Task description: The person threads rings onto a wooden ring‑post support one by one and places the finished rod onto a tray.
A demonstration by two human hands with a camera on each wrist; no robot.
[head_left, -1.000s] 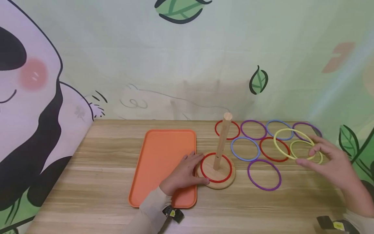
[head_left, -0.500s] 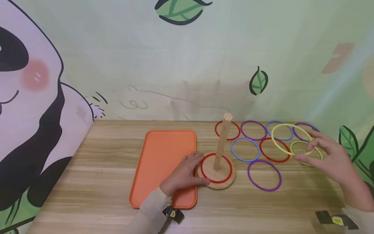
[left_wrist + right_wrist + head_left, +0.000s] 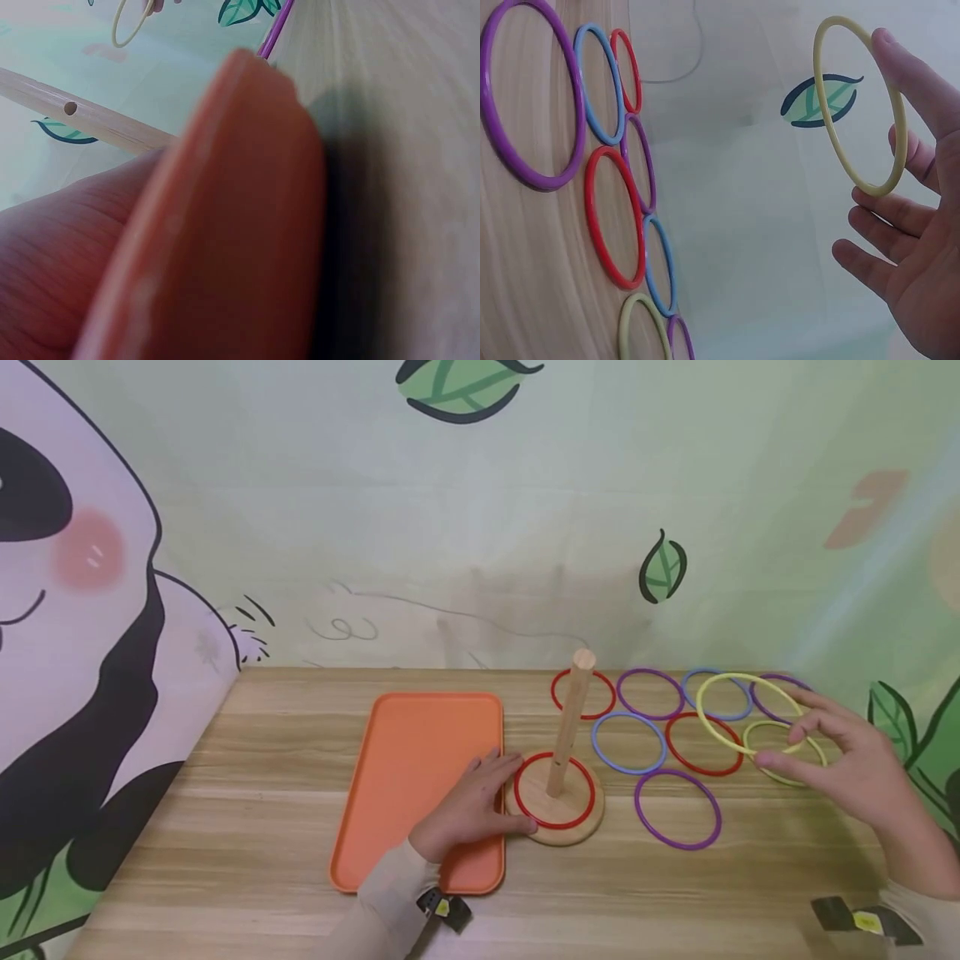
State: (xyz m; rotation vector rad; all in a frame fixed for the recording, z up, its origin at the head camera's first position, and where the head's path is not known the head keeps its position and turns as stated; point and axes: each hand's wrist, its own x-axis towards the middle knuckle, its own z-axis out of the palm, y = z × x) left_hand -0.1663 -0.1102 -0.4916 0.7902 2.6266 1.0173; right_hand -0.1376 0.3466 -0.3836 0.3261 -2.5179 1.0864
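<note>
1. While the orange tray (image 3: 420,743) lies flat at left, the left hand (image 3: 468,806) reaches across it, fingers loosely extended, thumb at the peg stand's base, seemingly to steady it.
2. Upright beside the tray, the wooden peg stand (image 3: 572,718) has a red ring (image 3: 558,827) round its post, resting on the base.
3. Farther right, loose rings (image 3: 580,109) lie spread flat, probably for easy picking.
4. At right, the right hand (image 3: 847,764) pinches a yellow ring (image 3: 876,192) by its rim, aloft, presumably to leave its opening free.
</note>
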